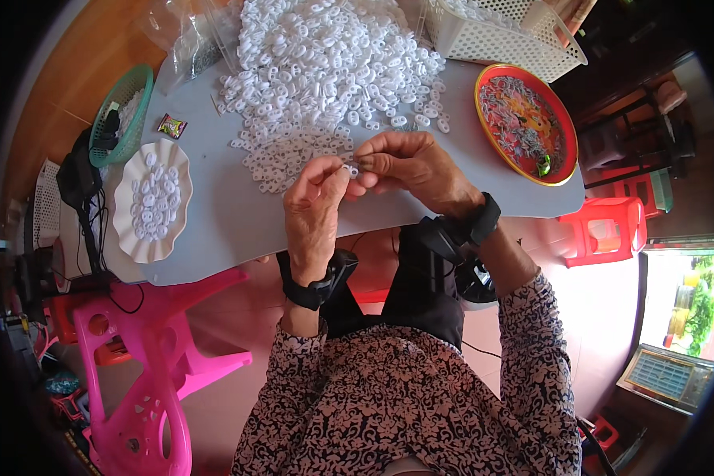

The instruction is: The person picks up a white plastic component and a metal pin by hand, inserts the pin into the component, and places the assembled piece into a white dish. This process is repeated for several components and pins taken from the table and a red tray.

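My left hand (313, 214) pinches a small white oval plastic piece with holes (351, 170) between thumb and fingertips, just over the table's near edge. My right hand (412, 165) meets it from the right, thumb and forefinger closed at the piece; whatever is between them is too small and covered to name. Right beyond my hands lies a spread of flat white pieces with two holes (282, 159). Behind that rises a big heap of glossy white oval pieces (317, 67).
On the left stand a scalloped white plate (124, 208) of finished-looking white pieces, a green basket (147, 79) and a candy packet (171, 126). A red round tray (571, 159) holds small grey parts. Behind is a white perforated basket (484, 46). A pink chair (166, 357) stands lower left.
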`<action>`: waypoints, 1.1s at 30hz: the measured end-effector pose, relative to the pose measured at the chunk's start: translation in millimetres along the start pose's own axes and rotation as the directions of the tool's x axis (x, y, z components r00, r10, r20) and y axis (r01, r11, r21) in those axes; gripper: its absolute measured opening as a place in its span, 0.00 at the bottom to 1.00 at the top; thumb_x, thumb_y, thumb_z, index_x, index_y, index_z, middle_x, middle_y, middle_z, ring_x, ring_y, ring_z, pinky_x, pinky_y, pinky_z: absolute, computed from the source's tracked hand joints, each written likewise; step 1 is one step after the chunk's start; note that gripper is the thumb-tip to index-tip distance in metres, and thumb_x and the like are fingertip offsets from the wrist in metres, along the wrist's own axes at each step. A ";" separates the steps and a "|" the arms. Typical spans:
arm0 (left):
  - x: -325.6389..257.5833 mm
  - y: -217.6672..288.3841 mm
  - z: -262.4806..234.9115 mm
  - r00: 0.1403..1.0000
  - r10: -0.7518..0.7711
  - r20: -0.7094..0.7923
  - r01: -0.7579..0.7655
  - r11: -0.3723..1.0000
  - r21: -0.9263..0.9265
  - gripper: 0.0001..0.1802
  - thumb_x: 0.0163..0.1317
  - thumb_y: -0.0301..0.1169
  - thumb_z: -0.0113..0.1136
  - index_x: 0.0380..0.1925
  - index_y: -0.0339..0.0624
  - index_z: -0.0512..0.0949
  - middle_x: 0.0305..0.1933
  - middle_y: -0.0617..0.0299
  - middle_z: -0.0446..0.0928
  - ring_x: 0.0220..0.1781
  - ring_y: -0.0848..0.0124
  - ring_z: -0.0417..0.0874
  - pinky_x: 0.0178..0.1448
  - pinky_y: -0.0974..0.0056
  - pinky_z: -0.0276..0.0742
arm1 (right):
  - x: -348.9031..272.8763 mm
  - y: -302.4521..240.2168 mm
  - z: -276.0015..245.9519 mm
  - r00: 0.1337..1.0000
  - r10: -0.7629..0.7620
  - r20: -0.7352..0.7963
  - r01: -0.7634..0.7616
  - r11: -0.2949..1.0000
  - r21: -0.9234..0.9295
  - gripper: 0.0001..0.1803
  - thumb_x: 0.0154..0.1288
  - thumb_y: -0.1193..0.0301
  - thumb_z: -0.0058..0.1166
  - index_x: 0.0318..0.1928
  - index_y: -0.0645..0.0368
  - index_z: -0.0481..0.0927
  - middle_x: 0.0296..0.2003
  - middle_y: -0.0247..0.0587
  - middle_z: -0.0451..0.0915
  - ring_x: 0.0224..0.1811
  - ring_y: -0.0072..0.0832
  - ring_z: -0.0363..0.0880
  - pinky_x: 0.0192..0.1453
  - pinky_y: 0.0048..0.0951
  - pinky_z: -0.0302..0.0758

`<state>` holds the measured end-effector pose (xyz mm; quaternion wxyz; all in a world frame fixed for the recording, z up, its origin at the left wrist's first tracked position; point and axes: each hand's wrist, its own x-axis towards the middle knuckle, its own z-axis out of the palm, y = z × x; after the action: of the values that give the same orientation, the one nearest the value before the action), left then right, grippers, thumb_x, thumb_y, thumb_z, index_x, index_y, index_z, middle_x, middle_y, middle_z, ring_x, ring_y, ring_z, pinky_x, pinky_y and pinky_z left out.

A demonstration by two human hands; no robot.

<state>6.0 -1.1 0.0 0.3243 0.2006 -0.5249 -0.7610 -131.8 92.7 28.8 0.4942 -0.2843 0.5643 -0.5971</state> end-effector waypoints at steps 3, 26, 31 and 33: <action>-0.7 0.8 -3.3 0.999 0.010 0.038 -0.015 0.992 0.123 0.05 0.63 0.24 0.51 0.36 0.35 0.74 0.30 0.63 0.76 0.31 0.77 0.78 0.40 0.73 0.72 | -3.3 2.8 0.9 1.000 0.015 0.014 -0.017 0.993 0.121 0.09 0.66 0.72 0.51 0.43 0.63 0.78 0.30 0.33 0.80 0.32 0.18 0.78 0.39 0.19 0.75; -5.4 5.0 1.4 0.987 0.149 0.067 -0.160 0.963 0.217 0.08 0.65 0.27 0.51 0.39 0.32 0.74 0.33 0.65 0.76 0.34 0.77 0.78 0.43 0.72 0.71 | -10.5 1.5 13.9 0.980 -0.192 -0.056 0.181 0.971 -0.156 0.11 0.63 0.70 0.56 0.42 0.64 0.78 0.27 0.32 0.80 0.26 0.14 0.74 0.29 0.18 0.71; -11.4 5.8 -0.4 0.986 0.151 0.075 -0.167 0.937 0.307 0.09 0.66 0.27 0.51 0.41 0.31 0.74 0.35 0.64 0.76 0.36 0.79 0.75 0.44 0.74 0.70 | -11.3 9.8 16.9 0.977 -0.195 -0.080 0.172 0.957 -0.234 0.09 0.62 0.71 0.57 0.39 0.64 0.79 0.25 0.32 0.80 0.26 0.13 0.74 0.30 0.17 0.71; -16.6 7.6 -1.5 0.990 0.120 0.070 -0.137 0.930 0.342 0.10 0.65 0.27 0.52 0.42 0.32 0.74 0.35 0.64 0.76 0.37 0.80 0.74 0.44 0.74 0.70 | -13.7 17.6 20.7 0.939 -0.324 -0.118 0.286 0.923 -0.258 0.08 0.62 0.72 0.58 0.37 0.65 0.80 0.24 0.31 0.79 0.26 0.12 0.73 0.30 0.17 0.71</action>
<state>20.9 7.7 5.9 0.3204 0.2014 -0.6701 -0.6386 -103.7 99.3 19.2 0.3113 -0.3774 0.6175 -0.6159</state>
